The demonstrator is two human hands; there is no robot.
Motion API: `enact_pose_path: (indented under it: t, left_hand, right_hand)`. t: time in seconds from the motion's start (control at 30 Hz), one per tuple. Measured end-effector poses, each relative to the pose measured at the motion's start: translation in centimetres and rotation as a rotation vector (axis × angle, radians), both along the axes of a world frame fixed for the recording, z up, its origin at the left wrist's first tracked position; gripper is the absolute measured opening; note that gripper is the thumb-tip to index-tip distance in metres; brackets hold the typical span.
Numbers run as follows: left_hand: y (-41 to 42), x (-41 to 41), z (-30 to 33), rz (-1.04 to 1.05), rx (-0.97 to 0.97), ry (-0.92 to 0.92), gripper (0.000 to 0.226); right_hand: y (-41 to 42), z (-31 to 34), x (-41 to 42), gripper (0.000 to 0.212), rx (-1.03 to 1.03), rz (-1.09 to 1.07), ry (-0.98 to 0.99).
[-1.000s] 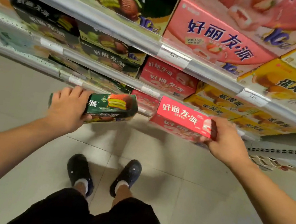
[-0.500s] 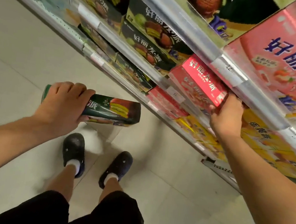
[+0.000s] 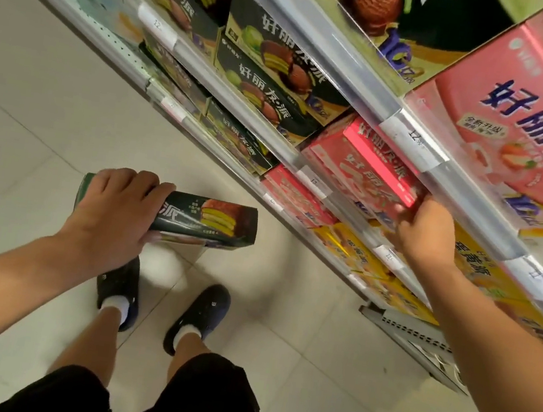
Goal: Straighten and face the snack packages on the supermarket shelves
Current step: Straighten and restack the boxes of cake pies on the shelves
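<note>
left hand: grips dark green pie box from above, fingers curled over its top edge; box held flat above the floor, away from the shelves, sticking out right of the hand
right hand: fingers on right end of pink pie box, grasp unclear; box sits tilted on pink stack, middle shelf

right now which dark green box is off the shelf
The dark green box gripped by the left hand over the floor; the other green boxes sit on shelves.
</note>
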State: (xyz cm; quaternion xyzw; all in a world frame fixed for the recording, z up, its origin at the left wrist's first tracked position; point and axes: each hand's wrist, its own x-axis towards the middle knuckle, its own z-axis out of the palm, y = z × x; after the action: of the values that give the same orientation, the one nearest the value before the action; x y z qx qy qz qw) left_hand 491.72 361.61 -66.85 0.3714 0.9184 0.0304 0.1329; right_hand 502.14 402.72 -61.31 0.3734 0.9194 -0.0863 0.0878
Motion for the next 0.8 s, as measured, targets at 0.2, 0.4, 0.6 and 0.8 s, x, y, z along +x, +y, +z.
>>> enact_pose_path:
  t: [0.2, 0.4, 0.6, 0.8]
  left_hand:
    - [0.9, 0.2, -0.1, -0.010, 0.001, -0.002, 0.078]
    - [2.0, 0.2, -0.4, -0.024, 0.012, 0.005, 0.079]
    - [2.7, 0.2, -0.7, -0.019, 0.001, -0.015, 0.077]
    - [3.1, 0.5, -1.0, -0.050, 0.012, -0.017, 0.078]
  right_hand:
    - [1.3, 0.0, -0.6, 0.009, 0.048, 0.016, -0.131]
    - [2.3, -0.7, -1.8, 0.024, 0.046, -0.066, -0.257]
    - [2.8, -1.3, -3.1, 0.027, -0.048, -0.123, -0.345]
    - [2.7, -1.7, -2.0, 0.040, 0.042, -0.039, -0.221]
